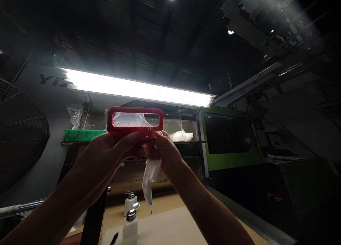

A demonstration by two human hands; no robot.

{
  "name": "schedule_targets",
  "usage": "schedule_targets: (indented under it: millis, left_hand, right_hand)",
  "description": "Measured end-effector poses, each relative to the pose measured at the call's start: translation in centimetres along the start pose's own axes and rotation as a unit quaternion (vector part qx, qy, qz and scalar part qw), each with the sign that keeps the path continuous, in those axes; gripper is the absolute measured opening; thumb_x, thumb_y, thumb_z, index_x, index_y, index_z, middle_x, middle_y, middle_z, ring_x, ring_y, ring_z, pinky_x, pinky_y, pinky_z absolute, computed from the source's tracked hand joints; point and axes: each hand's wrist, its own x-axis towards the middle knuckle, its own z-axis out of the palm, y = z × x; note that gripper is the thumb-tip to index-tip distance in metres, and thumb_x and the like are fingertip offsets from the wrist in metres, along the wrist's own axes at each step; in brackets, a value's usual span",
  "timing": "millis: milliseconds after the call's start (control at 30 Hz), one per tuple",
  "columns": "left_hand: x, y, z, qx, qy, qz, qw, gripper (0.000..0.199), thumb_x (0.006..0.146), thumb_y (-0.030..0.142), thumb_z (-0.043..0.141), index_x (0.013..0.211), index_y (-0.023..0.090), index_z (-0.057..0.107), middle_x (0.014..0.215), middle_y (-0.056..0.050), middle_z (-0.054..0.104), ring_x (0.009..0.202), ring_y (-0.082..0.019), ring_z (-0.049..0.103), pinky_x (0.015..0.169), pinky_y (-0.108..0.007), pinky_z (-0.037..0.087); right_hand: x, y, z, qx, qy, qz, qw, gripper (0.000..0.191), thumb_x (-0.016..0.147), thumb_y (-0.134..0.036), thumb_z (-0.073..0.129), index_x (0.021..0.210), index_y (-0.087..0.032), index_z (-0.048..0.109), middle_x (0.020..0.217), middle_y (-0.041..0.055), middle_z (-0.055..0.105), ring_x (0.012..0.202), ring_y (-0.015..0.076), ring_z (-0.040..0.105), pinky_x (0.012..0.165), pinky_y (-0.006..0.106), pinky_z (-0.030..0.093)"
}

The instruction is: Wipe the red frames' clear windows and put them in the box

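Raised toward the light, a red rectangular plastic frame [135, 119] is gripped by the left hand [112, 154]; a white cloth [150, 177] is apparently pinched in the right hand [165, 152].

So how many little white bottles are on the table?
2: one bottle nearest the camera, the other bottle just behind it, both below the hands. More may be hidden.

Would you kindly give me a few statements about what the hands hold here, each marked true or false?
1. Both hands hold a red rectangular plastic frame raised toward the long tube light. True.
2. The right hand also holds a white cloth. True.
3. The left hand holds a bottle. False: the white bottles with metal tops stand on the table below.
4. The frame is solid. False: it has an open window.
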Motion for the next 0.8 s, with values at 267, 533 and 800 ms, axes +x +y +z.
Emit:
schedule_targets:
  millis: [267,533,800]
  left_hand:
    - [0.3,-0.9,-0.6,-0.041,0.014,0.032,0.999,0.024,0.067,0.034,0.075,0.089,0.025,0.072,0.071,0.003,0.069,0.059,-0.009,0.061,0.055,-0.015,0.052]
    - [-0.1,-0.8,-0.5,-0.028,0.028,0.007,0.999,0.035,0.065,0.036,0.075,0.097,0.022,0.069,0.074,0.003,0.070,0.060,-0.010,0.062,0.054,-0.016,0.052]
    - [-0.3,-0.4,-0.6,-0.011,0.008,-0.004,1.000,0.031,0.064,0.033,0.072,0.092,0.019,0.070,0.078,0.001,0.071,0.069,-0.014,0.064,0.059,-0.018,0.053]
  right_hand:
    - [0.0,0.1,0.0,0.000,0.005,0.005,1.000,0.027,0.059,-0.024,0.063,0.047,-0.019,0.040,0.035,-0.0101,0.035,0.031,0.0000,0.022,0.033,0.017,0.012]
    - [0.0,0.6,-0.1,0.009,0.004,0.006,1.000,0.024,0.059,-0.023,0.061,0.047,-0.019,0.040,0.035,-0.0102,0.036,0.030,-0.0003,0.022,0.033,0.017,0.012]
    - [0.3,1.2,-0.5,0.031,-0.018,0.031,0.999,0.024,0.058,-0.024,0.063,0.048,-0.018,0.041,0.035,-0.0098,0.037,0.029,-0.0005,0.023,0.032,0.015,0.013]
